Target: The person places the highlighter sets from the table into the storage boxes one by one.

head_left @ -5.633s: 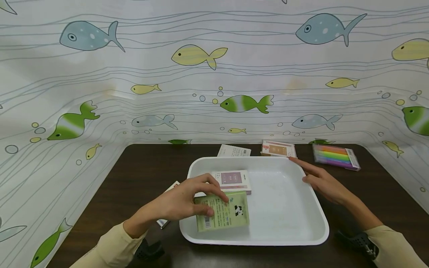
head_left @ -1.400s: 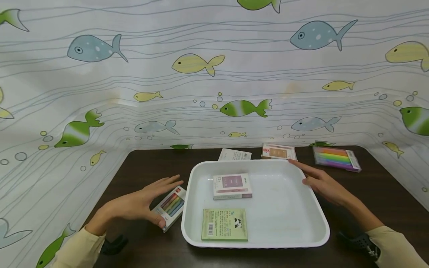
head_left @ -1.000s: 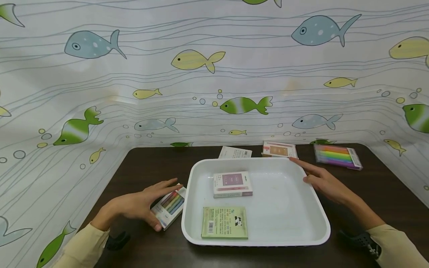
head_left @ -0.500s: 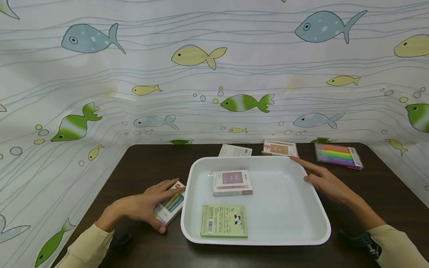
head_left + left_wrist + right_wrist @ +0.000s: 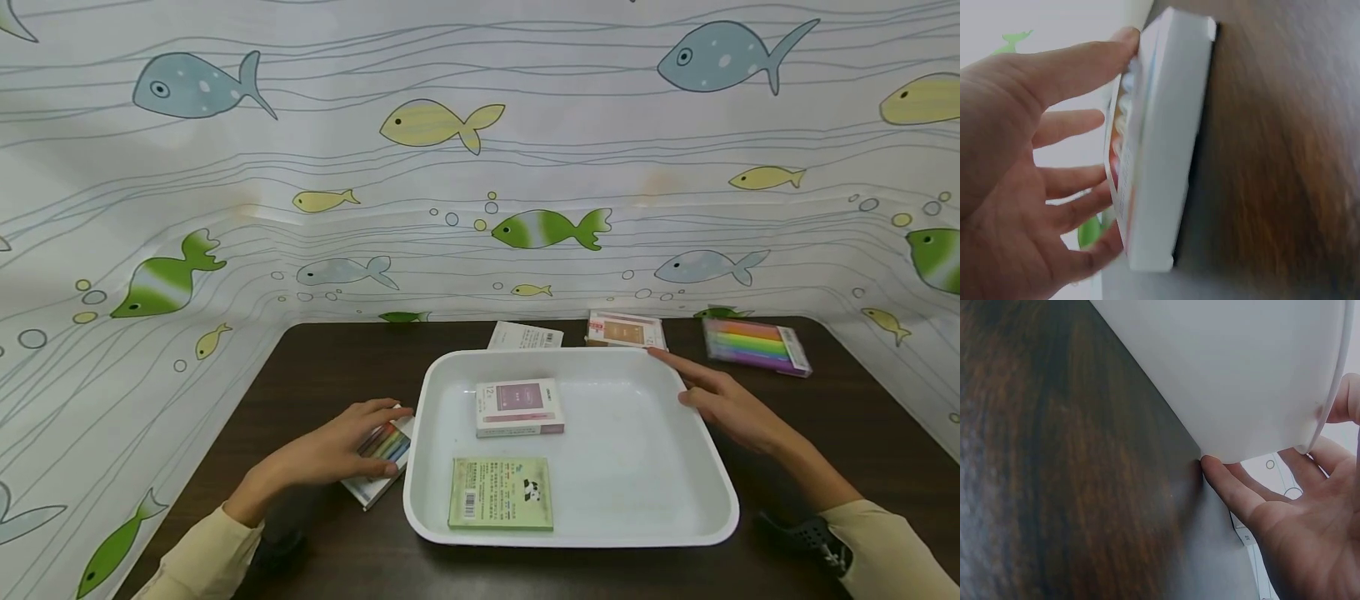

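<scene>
A white tray (image 5: 633,467) stands on the dark table. My right hand (image 5: 735,408) holds its far right corner, thumb at the rim and fingers along the outer wall. To the tray's left lies a white box of coloured pens or crayons (image 5: 390,443), seen edge-on in the left wrist view. My left hand (image 5: 330,450) lies over this box, fingers spread and relaxed, thumb and some fingertips at its face and edge. Part of the box is hidden under the hand. Inside the tray are a white and purple box (image 5: 519,407) and a green panda-printed packet (image 5: 500,493).
Behind the tray are a white printed box (image 5: 525,335) and a white and brown box (image 5: 625,330). A clear rainbow-coloured pack (image 5: 756,346) lies at the far right. A fish-patterned sheet (image 5: 555,167) rises around the table.
The green packet has gone from my left hand onto the tray's floor. My left hand has moved over to the box beside the tray, its thumb shifting right lately. My right hand stays.
</scene>
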Demonstrator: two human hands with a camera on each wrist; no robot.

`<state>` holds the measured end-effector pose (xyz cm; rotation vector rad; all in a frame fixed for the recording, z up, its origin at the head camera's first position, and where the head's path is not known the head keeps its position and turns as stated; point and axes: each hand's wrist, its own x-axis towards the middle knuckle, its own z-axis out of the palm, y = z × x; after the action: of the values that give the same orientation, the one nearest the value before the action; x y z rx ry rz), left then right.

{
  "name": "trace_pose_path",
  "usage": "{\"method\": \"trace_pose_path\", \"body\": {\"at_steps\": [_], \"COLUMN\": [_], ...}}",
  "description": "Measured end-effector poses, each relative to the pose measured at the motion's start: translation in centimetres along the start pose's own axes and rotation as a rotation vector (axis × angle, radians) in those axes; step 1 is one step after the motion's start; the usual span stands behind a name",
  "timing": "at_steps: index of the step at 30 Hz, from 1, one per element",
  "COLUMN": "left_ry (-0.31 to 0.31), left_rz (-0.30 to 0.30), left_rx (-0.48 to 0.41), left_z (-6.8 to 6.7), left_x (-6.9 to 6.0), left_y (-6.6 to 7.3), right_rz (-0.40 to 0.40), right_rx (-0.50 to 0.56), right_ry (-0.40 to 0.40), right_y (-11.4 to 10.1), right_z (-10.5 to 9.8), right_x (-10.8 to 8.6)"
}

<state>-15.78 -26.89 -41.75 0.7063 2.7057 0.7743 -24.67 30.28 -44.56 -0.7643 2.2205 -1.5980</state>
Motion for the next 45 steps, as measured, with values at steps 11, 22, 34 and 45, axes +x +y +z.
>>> {"method": "trace_pose_path", "body": {"at_steps": [11,22,34,45], "left_ry": [0.065,0.008,-0.023,-0.044], "left_rz": [0.026,-0.159,-0.169,-0.167], "left_rx": [-0.092,-0.374,-0.629,-0.695], "left_z": [-0.3,-0.8,-1.1,-1.7], "left_x": [0.2,0.0,-0.3,-0.5], "left_y": [0.2,0.0,-0.7,-0.7], "right_rz": [-0.001,0.005,-0.010,-0.031], "right_rx": [0.008,-0.009,0.017,-0.023], "right_ry": [0.003,0.016,-0.007,0.011], "right_y": [-0.1,-0.2,-0.3,0.2], "right_z": [-0.1,0.1,0.1,-0.1], "right_x": [0.0,0.0,0.1,0.0]}}
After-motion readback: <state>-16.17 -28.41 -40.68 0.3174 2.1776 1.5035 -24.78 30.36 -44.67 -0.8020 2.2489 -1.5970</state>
